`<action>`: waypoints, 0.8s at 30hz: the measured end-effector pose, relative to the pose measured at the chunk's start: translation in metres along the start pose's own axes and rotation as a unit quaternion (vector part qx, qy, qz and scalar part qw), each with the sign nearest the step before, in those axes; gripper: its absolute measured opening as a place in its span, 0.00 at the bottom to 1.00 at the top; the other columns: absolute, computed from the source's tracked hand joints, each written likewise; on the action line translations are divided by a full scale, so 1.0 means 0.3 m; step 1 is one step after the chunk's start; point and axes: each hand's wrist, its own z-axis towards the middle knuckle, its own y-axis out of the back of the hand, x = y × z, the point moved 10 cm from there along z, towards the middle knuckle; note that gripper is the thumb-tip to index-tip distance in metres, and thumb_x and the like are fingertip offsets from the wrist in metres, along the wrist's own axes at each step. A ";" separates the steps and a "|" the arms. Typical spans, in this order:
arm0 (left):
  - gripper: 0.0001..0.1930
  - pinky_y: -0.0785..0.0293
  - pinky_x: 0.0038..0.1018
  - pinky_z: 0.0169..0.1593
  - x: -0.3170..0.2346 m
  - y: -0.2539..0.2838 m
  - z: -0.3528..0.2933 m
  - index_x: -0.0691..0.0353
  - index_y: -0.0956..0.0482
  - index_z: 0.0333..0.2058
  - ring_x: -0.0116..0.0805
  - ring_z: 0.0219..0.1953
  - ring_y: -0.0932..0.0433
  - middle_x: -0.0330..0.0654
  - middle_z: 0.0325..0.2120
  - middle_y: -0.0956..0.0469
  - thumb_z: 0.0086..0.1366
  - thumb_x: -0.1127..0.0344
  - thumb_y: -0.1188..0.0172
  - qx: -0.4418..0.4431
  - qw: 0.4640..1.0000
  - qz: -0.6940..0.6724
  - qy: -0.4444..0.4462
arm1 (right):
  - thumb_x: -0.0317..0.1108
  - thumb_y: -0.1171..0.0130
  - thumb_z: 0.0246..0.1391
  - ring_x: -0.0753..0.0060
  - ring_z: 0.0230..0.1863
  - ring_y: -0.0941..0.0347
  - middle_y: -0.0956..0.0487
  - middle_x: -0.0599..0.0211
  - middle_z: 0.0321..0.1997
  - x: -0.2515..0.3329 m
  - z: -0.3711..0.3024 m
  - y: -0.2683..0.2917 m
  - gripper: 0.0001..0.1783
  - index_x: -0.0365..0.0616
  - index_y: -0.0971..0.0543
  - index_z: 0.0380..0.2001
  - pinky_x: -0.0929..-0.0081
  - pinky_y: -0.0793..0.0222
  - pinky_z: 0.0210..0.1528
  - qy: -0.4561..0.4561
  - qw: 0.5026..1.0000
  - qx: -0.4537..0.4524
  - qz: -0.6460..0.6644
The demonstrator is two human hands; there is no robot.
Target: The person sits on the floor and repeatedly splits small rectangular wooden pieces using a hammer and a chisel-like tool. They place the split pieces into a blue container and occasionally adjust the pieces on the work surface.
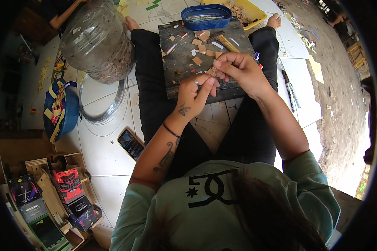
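Above the near part of a dark low board (178, 54), my left hand (193, 93) and my right hand (244, 74) meet with thumbs and fingers pinched. Between the fingertips is something small and thin; its kind is too small to make out. Small brown square pieces (197, 61) lie scattered on the board just beyond my hands. A hammer (228, 43) with a wooden handle rests on its right side. At the board's far edge stands a blue oval tub (206, 24) with thin pale sticks or wires inside.
A yellow tray (259, 17) of brown pieces stands at the far right. On my left are a large clear plastic jug (92, 46), a coil of wire (84, 109), a blue basin (72, 115) and a phone (130, 144). Pens (288, 90) lie right of my leg.
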 end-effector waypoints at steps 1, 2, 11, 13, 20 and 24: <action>0.12 0.30 0.23 0.32 0.012 0.002 0.008 0.65 0.20 0.32 0.27 0.25 0.25 0.38 0.21 0.22 0.70 0.65 0.48 -0.008 1.000 0.019 0.002 | 0.33 0.41 0.60 0.86 0.28 0.29 0.23 0.71 0.25 0.011 0.005 0.003 0.11 0.34 0.20 0.31 0.84 0.33 0.31 0.026 0.999 -0.005 -0.047; 0.10 0.28 0.25 0.34 0.022 0.007 0.019 0.66 0.20 0.32 0.30 0.26 0.23 0.39 0.22 0.21 0.69 0.67 0.47 -0.017 0.999 0.039 0.004 | 0.32 0.41 0.59 0.85 0.27 0.29 0.22 0.70 0.25 0.024 0.012 0.007 0.10 0.35 0.21 0.30 0.83 0.33 0.31 0.054 0.994 -0.012 -0.094; 0.04 0.26 0.27 0.39 -0.011 0.057 0.075 0.67 0.17 0.31 0.38 0.33 0.20 0.45 0.30 0.20 0.58 0.73 0.36 0.028 0.978 0.198 -0.056 | 0.29 0.37 0.52 0.63 0.33 0.25 0.23 0.63 0.28 0.108 0.036 -0.067 0.05 0.40 0.20 0.32 0.71 0.30 0.35 0.260 0.897 0.039 -0.355; 0.03 0.26 0.26 0.38 -0.025 0.052 0.077 0.67 0.17 0.30 0.38 0.31 0.20 0.44 0.28 0.20 0.58 0.73 0.36 0.016 0.974 0.214 -0.076 | 0.31 0.36 0.51 0.60 0.36 0.25 0.22 0.62 0.30 0.104 0.028 -0.056 0.07 0.40 0.20 0.33 0.68 0.29 0.38 0.257 0.894 0.030 -0.366; 0.06 0.29 0.26 0.27 -0.003 0.038 0.072 0.67 0.19 0.29 0.34 0.23 0.23 0.43 0.25 0.22 0.60 0.70 0.36 -0.028 0.979 0.190 -0.075 | 0.33 0.35 0.50 0.45 0.46 0.26 0.29 0.51 0.52 0.048 -0.261 0.195 0.27 0.42 0.30 0.53 0.57 0.30 0.49 0.080 0.728 -0.179 -0.657; 0.05 0.31 0.29 0.27 -0.004 0.037 0.066 0.64 0.18 0.28 0.37 0.20 0.26 0.42 0.23 0.26 0.60 0.70 0.38 -0.034 0.981 0.176 -0.075 | 0.26 0.42 0.54 0.41 0.45 0.26 0.28 0.48 0.50 -0.113 -0.397 0.325 0.26 0.44 0.35 0.57 0.55 0.30 0.48 -0.092 0.808 -0.209 -0.543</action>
